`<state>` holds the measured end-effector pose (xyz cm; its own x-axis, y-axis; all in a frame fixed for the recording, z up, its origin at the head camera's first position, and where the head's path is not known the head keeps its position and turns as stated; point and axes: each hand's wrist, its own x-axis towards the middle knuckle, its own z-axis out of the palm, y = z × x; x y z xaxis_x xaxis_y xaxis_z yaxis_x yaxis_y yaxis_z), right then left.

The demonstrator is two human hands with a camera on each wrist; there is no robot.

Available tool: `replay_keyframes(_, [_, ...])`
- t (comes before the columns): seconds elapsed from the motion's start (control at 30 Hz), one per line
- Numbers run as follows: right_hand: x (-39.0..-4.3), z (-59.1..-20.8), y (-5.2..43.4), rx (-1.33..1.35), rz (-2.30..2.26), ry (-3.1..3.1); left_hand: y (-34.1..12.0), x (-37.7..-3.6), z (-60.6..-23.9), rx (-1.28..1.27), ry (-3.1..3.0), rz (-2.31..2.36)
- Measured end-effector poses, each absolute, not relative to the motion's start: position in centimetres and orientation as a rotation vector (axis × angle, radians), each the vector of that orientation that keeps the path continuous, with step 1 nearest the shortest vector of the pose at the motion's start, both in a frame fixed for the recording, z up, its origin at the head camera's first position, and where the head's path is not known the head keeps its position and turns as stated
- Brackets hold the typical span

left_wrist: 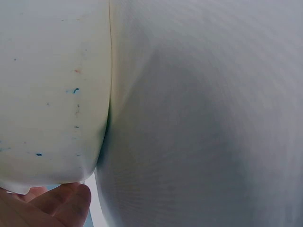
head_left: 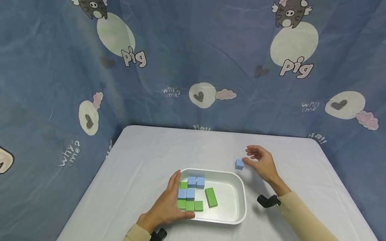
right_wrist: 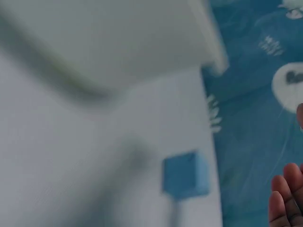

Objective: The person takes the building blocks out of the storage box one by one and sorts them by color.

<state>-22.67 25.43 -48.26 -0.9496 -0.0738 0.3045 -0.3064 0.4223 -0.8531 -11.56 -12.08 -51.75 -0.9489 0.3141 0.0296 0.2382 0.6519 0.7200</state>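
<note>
While the left hand (head_left: 169,202) grips the white tray (head_left: 230,201) at its 9 o'clock end, the right hand (head_left: 263,165) is positioned at 3 o'clock from the loose blue cube (head_left: 239,164). The left thumb lies along the near rim and the fingers reach the far corner, spanning the tray's width. The right fingers are parted from the thumb and hold nothing. In the head view, the right thumb tip appears to meet the edge of the loose cube; the right wrist view shows a gap between the cube and the visible fingertips. The loose cube rests on the white table (head_left: 144,160), outside the tray, between 1 and 2 o'clock from the tray's centre. Only the head view shows the tray's contents: four blue cubes (head_left: 191,182) and four green square-topped blocks (head_left: 190,205) visible in rows toward 9 o'clock, and a green rectangular block (head_left: 211,197), slightly tilted, near the centre. Only the left wrist view shows the blue and orange specks (left_wrist: 75,90) on the tray's outer surface; there, the tray fills the 9 o'clock side, with part of the left hand at 7 o'clock. The blue printed backdrop (head_left: 169,50) stands at 12 o'clock in the head view and at 3 o'clock in the right wrist view.
</note>
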Motion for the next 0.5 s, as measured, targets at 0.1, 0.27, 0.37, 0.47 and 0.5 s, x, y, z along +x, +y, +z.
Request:
replay_keyframes(0.1, [-22.6,-47.1,24.6,0.363,1.63,-2.359,-12.1,-11.5,-51.8,0.468,2.767,1.186])
replay_keyframes(0.27, [-22.2,-45.5,23.0,0.417,1.702,-2.254,-12.1,-11.6,-51.8,0.451,2.768,1.17])
replay_keyframes(0.37, [-21.9,-44.8,22.2,0.463,1.716,-2.21,-12.1,-11.6,-51.7,0.432,2.764,1.161])
replay_keyframes(0.47, [-21.0,-42.9,20.9,0.49,1.722,-2.192,-12.1,-11.6,-51.7,0.43,2.761,1.161])
replay_keyframes(0.5, [-20.7,-42.3,20.4,0.499,1.723,-2.188,-12.1,-11.6,-51.7,0.434,2.761,1.164])
